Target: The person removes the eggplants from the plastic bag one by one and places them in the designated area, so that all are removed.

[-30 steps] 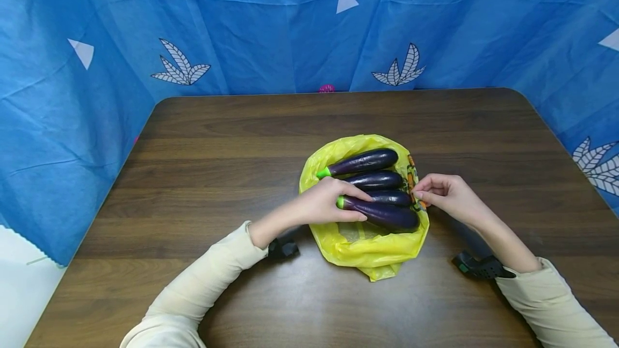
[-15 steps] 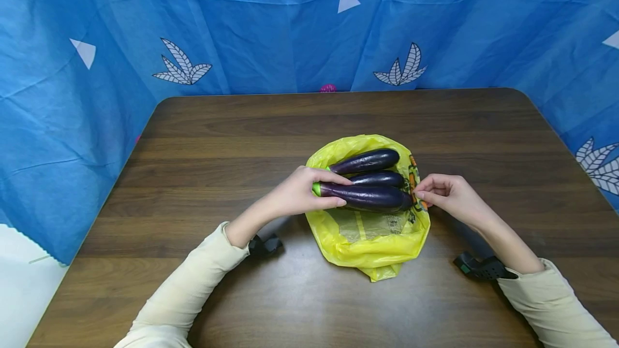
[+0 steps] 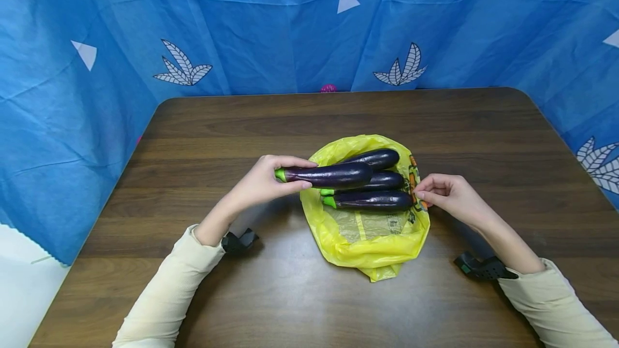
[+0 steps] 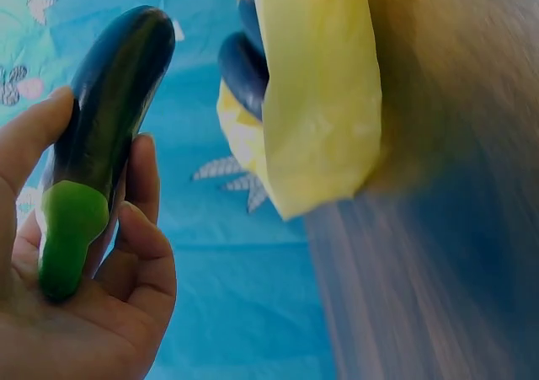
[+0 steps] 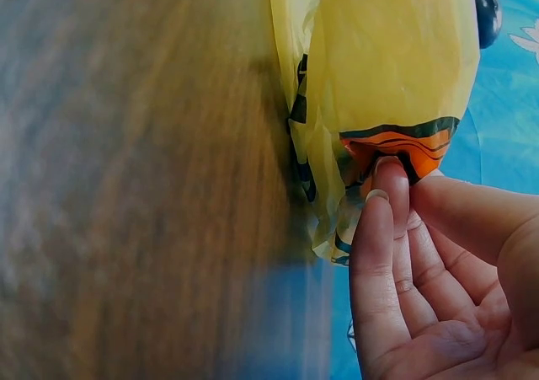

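In the head view the left hand (image 3: pixel 261 180) grips an eggplant (image 3: pixel 333 175) by its green-stemmed end, thumb and fingers on opposite sides. The eggplant's far end overlaps the others in a yellow plastic bag (image 3: pixel 367 251). Three more eggplants lie in the bag, the nearest (image 3: pixel 372 201) with its stem to the left. The left wrist view shows the held eggplant (image 4: pixel 114 102) raised in the hand (image 4: pixel 93 313), beside the bag (image 4: pixel 324 102). At the bag's right rim the right hand (image 3: pixel 452 197) pinches the printed edge; the right wrist view shows its fingertips on the orange print (image 5: pixel 413 148).
The bag stands on a brown wooden table (image 3: pixel 232 138). A blue patterned cloth (image 3: pixel 271 31) hangs behind and at both sides. Black wrist devices sit at the left (image 3: pixel 239 240) and right (image 3: pixel 483 267) wrists.
The left hand has taken hold of the nearest eggplant, lifted it and moved it left and a little away, uncovering the one beneath. The right hand has stayed at the bag's rim.
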The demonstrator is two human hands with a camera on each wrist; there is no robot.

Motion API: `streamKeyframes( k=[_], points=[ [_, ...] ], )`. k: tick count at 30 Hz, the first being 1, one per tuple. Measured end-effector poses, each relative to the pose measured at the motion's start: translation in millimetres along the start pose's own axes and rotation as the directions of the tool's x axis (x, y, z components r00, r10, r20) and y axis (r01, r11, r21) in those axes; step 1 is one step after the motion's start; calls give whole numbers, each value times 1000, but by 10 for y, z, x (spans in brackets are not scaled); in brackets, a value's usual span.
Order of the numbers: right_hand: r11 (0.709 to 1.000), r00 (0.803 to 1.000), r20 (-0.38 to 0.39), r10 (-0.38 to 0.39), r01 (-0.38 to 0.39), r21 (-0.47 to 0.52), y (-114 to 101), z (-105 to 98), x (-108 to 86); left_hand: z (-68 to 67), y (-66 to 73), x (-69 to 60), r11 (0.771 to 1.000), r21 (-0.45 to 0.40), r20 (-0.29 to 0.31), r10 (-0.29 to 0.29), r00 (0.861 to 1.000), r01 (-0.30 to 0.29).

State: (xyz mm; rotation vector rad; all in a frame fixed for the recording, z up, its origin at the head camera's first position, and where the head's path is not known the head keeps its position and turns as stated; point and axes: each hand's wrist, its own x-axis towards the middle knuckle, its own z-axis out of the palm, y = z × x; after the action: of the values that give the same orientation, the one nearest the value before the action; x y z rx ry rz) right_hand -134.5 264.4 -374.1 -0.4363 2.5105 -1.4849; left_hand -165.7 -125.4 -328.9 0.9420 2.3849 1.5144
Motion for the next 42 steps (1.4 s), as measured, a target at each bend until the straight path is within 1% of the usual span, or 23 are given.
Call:
streamKeyframes(
  k=[7,10,13,14,17,20,21,26,32,36,42],
  points=[
    [1000,1000,-2,-4,4,0,-3,1,-1,-211,-46,-80,999,-29,-30,-43,999,42],
    [1000,1000,-3,-10,10,-2,-4,2,0,-319,4,-105,998,-8,-39,-58,998,58],
    [1000,1000,-1,-10,10,3,-5,2,2,-441,12,-129,998,9,-44,-67,997,68],
    [1000,1000,-1,-8,8,3,-5,2,2,-484,-21,-135,997,15,-48,-76,996,77],
    [1000,1000,1,-3,3,6,-6,5,4,-607,-221,-150,993,24,-66,-117,991,119],
    [1000,1000,3,-2,2,9,-2,8,7,-703,-434,-157,985,31,-84,-168,982,171],
    [1000,1000,3,-3,3,12,0,9,8,-728,-479,-158,982,32,-87,-181,980,184],
    [1000,1000,6,-7,7,25,8,7,4,-826,-661,-156,972,20,-100,-232,968,235],
    [1000,1000,6,-6,6,18,7,10,0,-910,-799,-152,954,24,-114,-295,949,300],
    [1000,1000,4,-8,8,16,5,10,-2,-941,-823,-135,938,6,-131,-343,930,346],
    [1000,1000,2,0,0,22,-5,13,3,-969,-673,-106,930,-3,-120,-366,923,368]
  ],
)
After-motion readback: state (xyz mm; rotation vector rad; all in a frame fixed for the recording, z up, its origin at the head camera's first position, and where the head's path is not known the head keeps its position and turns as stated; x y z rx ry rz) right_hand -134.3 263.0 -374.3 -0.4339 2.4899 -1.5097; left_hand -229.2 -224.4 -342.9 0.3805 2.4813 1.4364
